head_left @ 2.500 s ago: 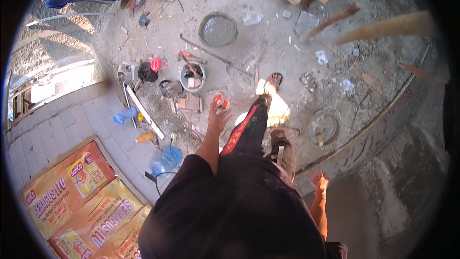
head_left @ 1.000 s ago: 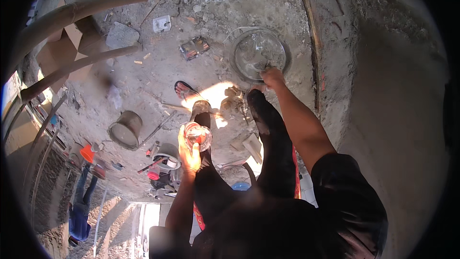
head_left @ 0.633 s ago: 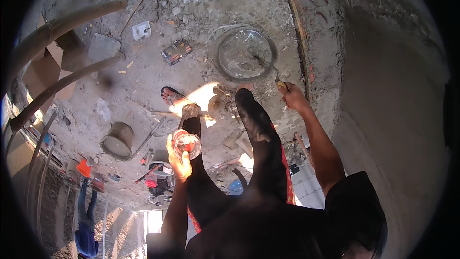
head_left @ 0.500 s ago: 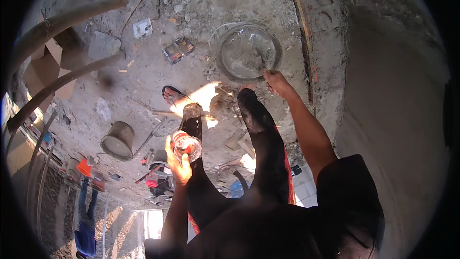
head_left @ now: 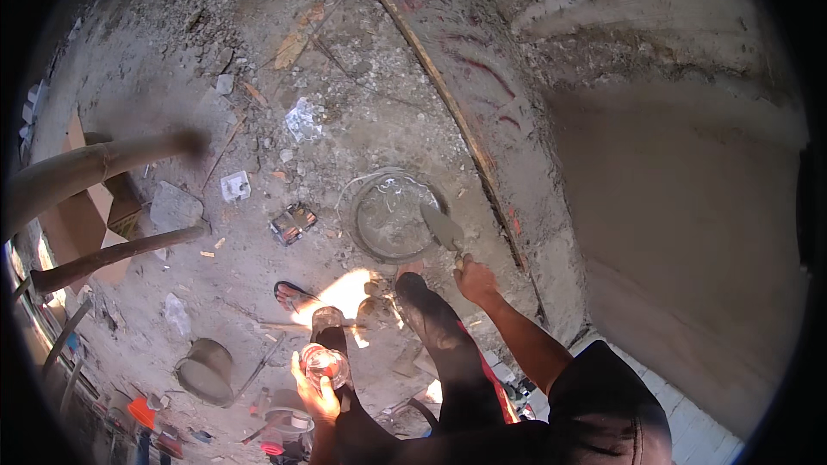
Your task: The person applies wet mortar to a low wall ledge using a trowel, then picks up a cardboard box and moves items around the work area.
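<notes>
My right hand grips the handle of a pointed trowel. Its flat grey blade hangs over the right edge of a round basin, which holds wet grey mortar. Low in front of me, my left hand is wrapped round a clear plastic tub with a red patch on it. What the tub contains, if anything, I cannot make out. My feet, in flip-flops, stand just on the near side of the basin.
A grey bucket lies tipped at left, below wooden poles and a cardboard box. Near the basin sits a small dark pack. A plank runs along the foot of the plastered wall at right.
The trowel has come up out of the mortar; its blade is now in full sight. My view has swung toward the wall and farther ahead. My left hand keeps holding the tub.
</notes>
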### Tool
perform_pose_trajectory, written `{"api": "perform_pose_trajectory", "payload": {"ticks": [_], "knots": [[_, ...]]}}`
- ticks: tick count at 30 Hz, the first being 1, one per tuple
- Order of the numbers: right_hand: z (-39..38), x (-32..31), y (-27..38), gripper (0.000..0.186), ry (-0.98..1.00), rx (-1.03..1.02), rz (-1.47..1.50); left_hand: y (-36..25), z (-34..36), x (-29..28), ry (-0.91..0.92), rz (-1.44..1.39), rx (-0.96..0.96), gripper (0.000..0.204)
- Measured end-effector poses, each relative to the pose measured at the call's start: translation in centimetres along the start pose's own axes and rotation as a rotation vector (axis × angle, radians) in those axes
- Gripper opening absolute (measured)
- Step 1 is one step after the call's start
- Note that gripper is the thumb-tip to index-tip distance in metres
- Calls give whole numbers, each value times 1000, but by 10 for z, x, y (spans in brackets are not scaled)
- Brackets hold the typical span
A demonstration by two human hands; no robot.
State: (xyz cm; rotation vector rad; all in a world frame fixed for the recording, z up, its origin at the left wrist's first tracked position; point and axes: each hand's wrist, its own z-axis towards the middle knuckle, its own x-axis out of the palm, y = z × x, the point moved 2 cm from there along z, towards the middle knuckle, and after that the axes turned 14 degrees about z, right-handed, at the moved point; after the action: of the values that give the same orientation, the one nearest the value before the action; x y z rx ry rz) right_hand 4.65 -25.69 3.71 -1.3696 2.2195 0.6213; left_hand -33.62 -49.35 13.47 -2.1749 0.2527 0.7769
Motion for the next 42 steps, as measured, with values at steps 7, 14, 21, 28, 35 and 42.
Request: {"api": "perform_pose_trajectory", "payload": {"ticks": [7,14,21,28,35,42], "knots": [[117,144,50,32,291,269,1096,-18,15,-4,1,51,40,83],[52,102,67,33,579,428,1694,-14,5,11,26,43,-44,86],[35,72,81,38,921,562,2377,-11,3,9,4,112,-25,84],[133,64,116,38,522,549,1482,-9,7,-1,-36,127,-15,90],[65,-39,114,28,105,-330,-584,-17,0,-7,23,-68,-177,93],[99,-37,127,26,60,-366,-752,10,-12,-6,-6,-193,-154,101]]}}
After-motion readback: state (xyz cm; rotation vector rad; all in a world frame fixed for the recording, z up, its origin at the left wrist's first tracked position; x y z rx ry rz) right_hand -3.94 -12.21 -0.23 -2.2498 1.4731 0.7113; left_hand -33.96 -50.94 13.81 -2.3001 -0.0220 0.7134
